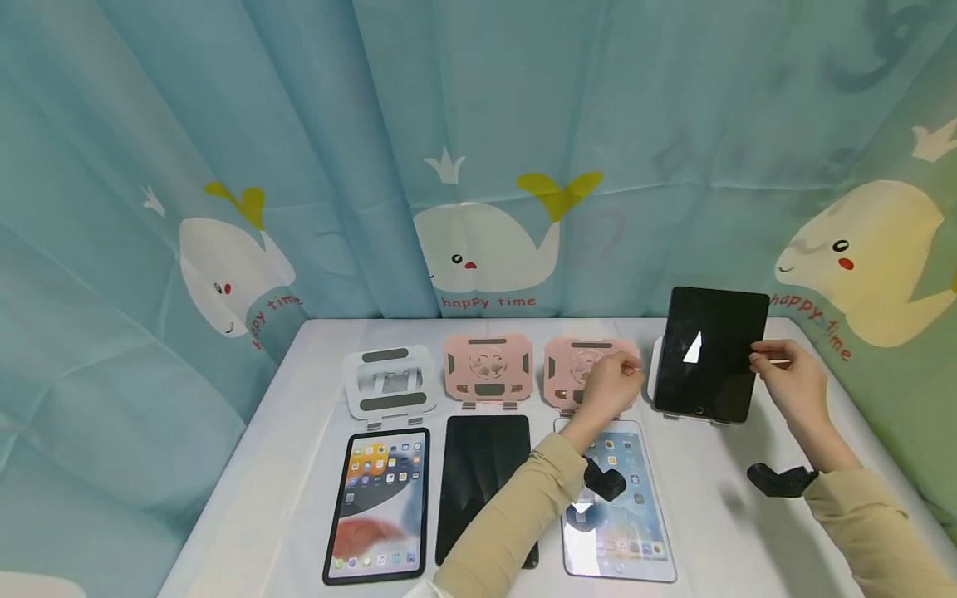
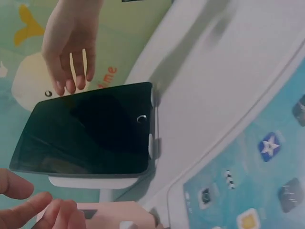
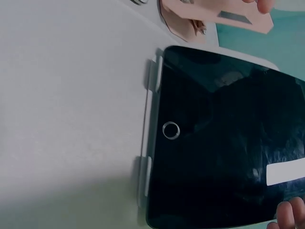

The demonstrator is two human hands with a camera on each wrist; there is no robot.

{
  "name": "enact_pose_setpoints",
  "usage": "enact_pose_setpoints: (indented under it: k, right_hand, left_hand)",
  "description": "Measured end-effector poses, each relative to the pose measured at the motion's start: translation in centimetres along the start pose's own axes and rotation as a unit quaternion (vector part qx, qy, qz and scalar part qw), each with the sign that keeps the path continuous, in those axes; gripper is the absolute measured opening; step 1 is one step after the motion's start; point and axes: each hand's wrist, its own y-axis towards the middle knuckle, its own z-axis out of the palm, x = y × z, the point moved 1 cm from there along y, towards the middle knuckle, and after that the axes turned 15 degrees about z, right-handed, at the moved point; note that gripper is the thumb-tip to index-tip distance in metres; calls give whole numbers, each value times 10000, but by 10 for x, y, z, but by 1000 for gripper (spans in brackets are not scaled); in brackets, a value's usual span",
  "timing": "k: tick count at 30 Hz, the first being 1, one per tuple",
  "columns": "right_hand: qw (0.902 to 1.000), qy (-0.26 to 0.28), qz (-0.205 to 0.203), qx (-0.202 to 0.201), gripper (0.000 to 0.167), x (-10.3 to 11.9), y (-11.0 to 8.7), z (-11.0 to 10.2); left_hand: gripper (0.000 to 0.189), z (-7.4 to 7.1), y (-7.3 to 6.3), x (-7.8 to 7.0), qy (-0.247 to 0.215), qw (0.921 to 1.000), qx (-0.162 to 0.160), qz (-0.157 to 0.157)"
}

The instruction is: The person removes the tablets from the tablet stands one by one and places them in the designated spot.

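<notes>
A black tablet (image 1: 714, 349) with a round home button leans upright on a white stand (image 1: 655, 374) at the table's right end. Two small lips hold its lower edge in the right wrist view. My right hand (image 1: 798, 390) is at the tablet's right edge, and its fingers (image 2: 89, 67) look nearly straight in the left wrist view. Whether they touch the edge I cannot tell. My left hand (image 1: 615, 384) hovers in front of a pink stand (image 1: 557, 370), left of the tablet, its fingers loosely bent around nothing.
Left of these stand another pink stand (image 1: 488, 390) and a white stand (image 1: 392, 382). Flat before the stands lie a lit black-framed tablet (image 1: 381, 498), a dark tablet (image 1: 478, 473) and a lit white tablet (image 1: 635, 515). A whale-print curtain (image 1: 478, 100) hangs behind the white table (image 1: 718, 515).
</notes>
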Motion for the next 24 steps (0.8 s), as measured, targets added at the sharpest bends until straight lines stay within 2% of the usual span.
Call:
enact_pose_setpoints:
  k: [4,10,15,24]
  right_hand:
    - [9997,208,99,-114,26,1,7,-4]
    - [9974,543,377,-277,2,5,15,-6]
    - [9949,839,447,-326,12,7,22,-10]
    - [9929,1103,452,20,10,8,32,-10]
  left_hand:
    - [18,3,10,-4,161,9999,40,-15]
    - [20,3,24,-11,203,9998,22,18]
    - [23,2,38,-17,225,9996,14,191]
    - [26,3,60,-21,460,9989,132,-29]
